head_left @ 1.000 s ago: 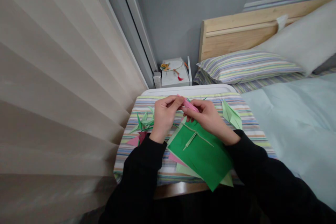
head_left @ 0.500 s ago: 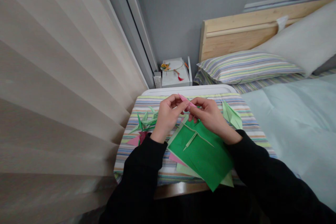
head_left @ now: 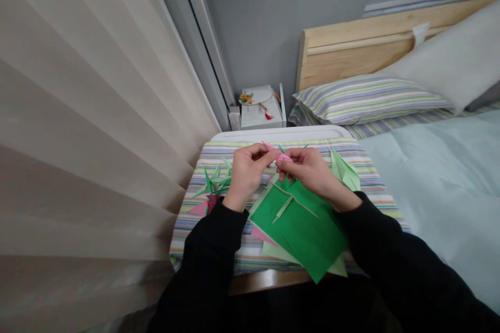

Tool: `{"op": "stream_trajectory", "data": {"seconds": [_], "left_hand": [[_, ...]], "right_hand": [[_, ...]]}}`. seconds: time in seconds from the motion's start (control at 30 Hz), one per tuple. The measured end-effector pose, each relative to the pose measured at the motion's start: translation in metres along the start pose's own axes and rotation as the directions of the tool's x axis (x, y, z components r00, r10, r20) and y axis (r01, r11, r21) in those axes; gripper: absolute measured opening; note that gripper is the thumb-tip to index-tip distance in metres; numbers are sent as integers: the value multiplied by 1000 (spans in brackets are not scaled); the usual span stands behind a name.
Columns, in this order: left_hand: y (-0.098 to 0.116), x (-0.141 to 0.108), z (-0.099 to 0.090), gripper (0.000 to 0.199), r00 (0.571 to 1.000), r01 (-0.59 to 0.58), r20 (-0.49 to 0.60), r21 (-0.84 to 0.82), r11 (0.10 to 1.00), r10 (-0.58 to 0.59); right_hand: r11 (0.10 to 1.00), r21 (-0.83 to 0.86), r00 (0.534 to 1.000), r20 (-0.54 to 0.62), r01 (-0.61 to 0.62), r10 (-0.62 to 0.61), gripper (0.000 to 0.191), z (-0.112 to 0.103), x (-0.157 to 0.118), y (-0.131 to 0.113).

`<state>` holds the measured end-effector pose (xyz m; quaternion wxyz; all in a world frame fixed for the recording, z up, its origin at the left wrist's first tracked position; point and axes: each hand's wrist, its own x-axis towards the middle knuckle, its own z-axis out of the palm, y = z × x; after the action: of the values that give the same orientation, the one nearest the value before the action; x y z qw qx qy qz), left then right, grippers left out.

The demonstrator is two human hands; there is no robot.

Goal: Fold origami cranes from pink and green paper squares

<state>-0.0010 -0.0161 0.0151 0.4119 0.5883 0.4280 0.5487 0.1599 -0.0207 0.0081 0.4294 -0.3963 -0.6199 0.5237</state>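
Between my two hands is a narrow piece of folded pink paper (head_left: 284,157), its pointed end sticking up to the left. My left hand (head_left: 250,169) pinches its left part between thumb and fingers. On its right part the thumb and fingers of my right hand (head_left: 310,169) are closed. Below the hands lies a dark green sheet of paper (head_left: 308,234) on top of pink and light green sheets. A thin folded light green strip piece (head_left: 284,208) rests on the green sheet. Left of my left hand sit several green folded paper pieces (head_left: 216,179).
A pink folded piece (head_left: 200,209) lies by my left sleeve. A light green folded piece (head_left: 346,170) stands at the right of the striped cloth-covered table (head_left: 380,197). Beyond are a small white cabinet (head_left: 260,120) and a bed (head_left: 429,161); a curtain (head_left: 97,140) hangs left.
My left hand has shifted slightly left, and my fingers have moved a little apart along the pink paper, so more of it shows. The sheets on the table stay put.
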Motion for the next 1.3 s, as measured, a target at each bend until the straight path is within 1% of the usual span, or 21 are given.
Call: {"op": "stream_trajectory", "data": {"seconds": [0.17,0.3,0.37,0.43,0.5,0.53,0.57,0.67,0.7,0.77,0.87,0.97,1.13,1.23,1.3], "left_hand": [[-2,0,1,19,1000,6,-3,-8,1000,-6],[-6,0,0,21,1000,10,2,-11,1000,-9],[-8,2,-2,23,1000,2,-26,-32,999,-2],[-10,4,-4,25,997,-7,-76,-60,998,2],[-11,6,-6,25,993,-2,-117,-88,996,-9],[-11,6,-7,25,992,9,-124,-101,995,-21],[-10,7,-7,25,992,23,-120,-112,993,-37],[-9,7,-6,27,995,64,-69,-130,989,-74],[-8,6,-5,28,996,70,-52,-139,988,-78],[-7,5,-3,27,996,75,-34,-172,982,-82],[-7,4,-1,25,996,81,-17,-212,974,-87],[-6,4,0,24,995,92,-11,-220,971,-97],[-6,4,-1,13,994,49,-86,-226,973,-70],[-7,5,-1,13,991,28,-124,-231,972,-58],[-8,5,-1,16,987,36,-144,-251,967,-74]], "right_hand": [[1000,17,999,24,-22,22,27,-2,1,-1],[999,7,998,40,-49,49,23,-6,1,0],[996,-15,994,62,-84,84,20,-7,0,1],[992,-35,986,112,-123,126,18,-7,-2,1],[989,-25,978,150,-144,146,21,-7,-2,0],[990,-12,979,146,-142,142,24,-7,-2,-1],[992,2,985,119,-127,126,27,-7,-2,-1],[1000,3,1000,-19,-16,16,28,-8,0,-1],[1000,-5,999,-44,17,-17,28,-9,0,-1],[999,-1,998,-38,50,-50,27,-8,1,0],[999,11,999,1,51,-51,27,-6,0,0],[997,-18,997,-11,75,-75,24,-5,0,1],[995,-57,996,-21,88,-89,23,-7,0,1],[996,-49,997,-13,70,-71,24,-7,0,2],[997,-35,998,-13,61,-62,25,-6,1,3]]}}
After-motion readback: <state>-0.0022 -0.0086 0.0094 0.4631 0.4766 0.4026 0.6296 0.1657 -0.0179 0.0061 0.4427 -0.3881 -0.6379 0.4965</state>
